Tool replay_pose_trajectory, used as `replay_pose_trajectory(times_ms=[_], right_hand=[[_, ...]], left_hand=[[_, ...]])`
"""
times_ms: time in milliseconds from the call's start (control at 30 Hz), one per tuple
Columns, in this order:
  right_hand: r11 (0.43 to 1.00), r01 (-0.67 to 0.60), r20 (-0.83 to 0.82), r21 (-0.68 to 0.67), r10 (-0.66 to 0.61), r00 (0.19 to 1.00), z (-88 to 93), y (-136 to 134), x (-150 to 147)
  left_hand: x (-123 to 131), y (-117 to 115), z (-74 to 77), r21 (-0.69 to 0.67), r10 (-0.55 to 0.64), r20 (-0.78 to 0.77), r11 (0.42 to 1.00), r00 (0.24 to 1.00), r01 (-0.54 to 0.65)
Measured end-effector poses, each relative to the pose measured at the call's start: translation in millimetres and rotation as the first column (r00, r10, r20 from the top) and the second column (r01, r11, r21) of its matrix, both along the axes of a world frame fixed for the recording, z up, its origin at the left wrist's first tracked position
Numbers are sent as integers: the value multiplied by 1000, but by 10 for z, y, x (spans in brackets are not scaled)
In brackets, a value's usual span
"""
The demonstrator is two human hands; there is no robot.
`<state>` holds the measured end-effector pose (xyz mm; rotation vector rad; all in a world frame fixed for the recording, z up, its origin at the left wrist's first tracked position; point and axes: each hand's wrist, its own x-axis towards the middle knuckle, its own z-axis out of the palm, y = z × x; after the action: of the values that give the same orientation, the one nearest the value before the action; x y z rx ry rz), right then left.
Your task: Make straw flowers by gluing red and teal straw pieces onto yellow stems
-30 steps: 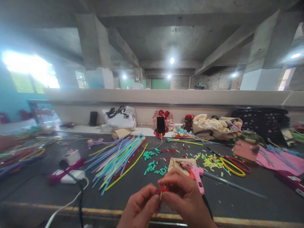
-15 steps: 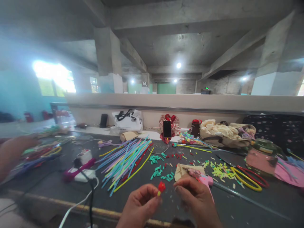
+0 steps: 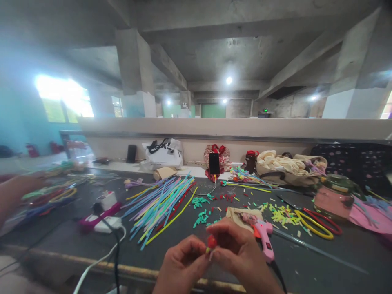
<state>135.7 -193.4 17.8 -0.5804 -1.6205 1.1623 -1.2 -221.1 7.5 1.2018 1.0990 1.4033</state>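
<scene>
In front of me, low in the view, my left hand [image 3: 185, 259] pinches a small red flower-like piece [image 3: 212, 241] by its short yellow end. My right hand [image 3: 234, 253] curls around the piece from the other side, its thumb and fingertips at the red part. Whether those fingertips also hold a tiny bit is too small to tell. Just past the right hand, a pink glue gun [image 3: 263, 234] rests with its nozzle on a beige pad [image 3: 232, 213]. Short green cut pieces [image 3: 201, 218] lie beyond my hands, and yellow ones [image 3: 283, 214] lie farther right.
Long colourful pipe cleaners [image 3: 163, 208] spread left of centre. A power strip [image 3: 101, 220] with cords sits farther left, near another person's arm [image 3: 15, 194]. Scissors [image 3: 318, 222] and a jar [image 3: 332, 198] stand at right. A phone [image 3: 214, 163] leans at the back.
My right hand has moved left and closed in on the red piece in my left hand. More of the glue gun now shows beside it. The view has shifted slightly.
</scene>
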Motion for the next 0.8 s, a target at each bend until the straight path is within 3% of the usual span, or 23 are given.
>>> replay_pose_trajectory(times_ms=[133,267,633,800], right_hand=[[994,69,61,86,-75,995,45,-34,19],[977,125,113,171,-145,983,67,-53,28],[971,155,95,180,-174,980,39,-57,21],[974,158,105,165,-177,979,45,-63,16]], left_hand=[[14,-57,65,189,182,-209,971,961,-143],[43,-78,83,310,290,-311,931,905,-192],[-5,-32,-28,400,269,-378,911,886,-106],[9,-46,-34,360,236,-388,929,891,-89]])
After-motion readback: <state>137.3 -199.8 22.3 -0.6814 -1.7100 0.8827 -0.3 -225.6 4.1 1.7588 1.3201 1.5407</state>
